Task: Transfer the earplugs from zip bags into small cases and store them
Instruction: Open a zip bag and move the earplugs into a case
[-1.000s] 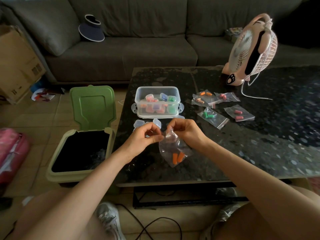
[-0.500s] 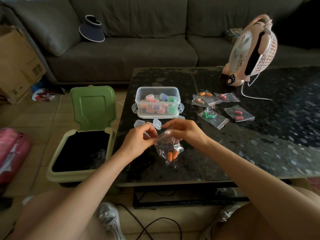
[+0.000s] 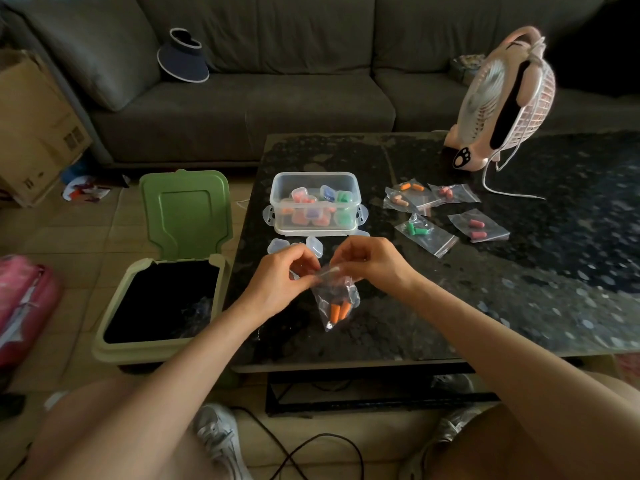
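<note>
A small clear zip bag [image 3: 335,299] with two orange earplugs [image 3: 339,311] hangs above the dark table. My left hand [image 3: 280,282] pinches the bag's top on the left, and my right hand [image 3: 370,263] pinches it on the right. Behind my hands lie empty clear small cases [image 3: 313,245] on the table. A clear storage box [image 3: 315,204] holds several filled cases. To its right lie several more zip bags: one with green earplugs [image 3: 425,233], others with orange [image 3: 410,188] and pink ones [image 3: 478,229].
A green bin [image 3: 162,306] with its lid up stands on the floor left of the table [image 3: 519,289]. A pink fan [image 3: 502,98] with a white cord stands at the table's back. A grey sofa, a cardboard box and floor cables surround the table.
The bag has risen slightly and hangs straighter; my hands have shifted closer together along its top seal.
</note>
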A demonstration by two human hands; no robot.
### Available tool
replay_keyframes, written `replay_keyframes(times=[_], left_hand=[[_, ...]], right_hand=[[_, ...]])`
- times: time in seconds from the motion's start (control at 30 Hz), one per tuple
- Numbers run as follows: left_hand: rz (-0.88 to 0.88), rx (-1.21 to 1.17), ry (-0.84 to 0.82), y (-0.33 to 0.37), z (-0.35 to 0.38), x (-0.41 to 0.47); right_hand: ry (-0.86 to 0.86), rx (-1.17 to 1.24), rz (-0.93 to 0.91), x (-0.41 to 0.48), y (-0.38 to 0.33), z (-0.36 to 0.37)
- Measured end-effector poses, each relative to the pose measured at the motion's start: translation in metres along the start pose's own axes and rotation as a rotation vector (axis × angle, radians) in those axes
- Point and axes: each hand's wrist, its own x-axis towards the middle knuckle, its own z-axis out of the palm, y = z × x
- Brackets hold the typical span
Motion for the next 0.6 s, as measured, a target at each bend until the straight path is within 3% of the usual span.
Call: replay_keyframes(times=[0.17,0.37,0.6], left_hand=[[-0.112,-0.144,-0.021,0.005,-0.005,0.001],[-0.309,-0.272,-0.219,0.008,-0.001,0.002],[-0.367,-0.26,-0.262,0.012,-0.01,0.003]], right_hand=[[0.04,-0.197,-0.065,0.001,0.0,-0.001],[0.009,-0.19,-0.169,0.002,0.001,0.008],[-0.015,-0.236,-0.218,0.001,0.003,0.011]])
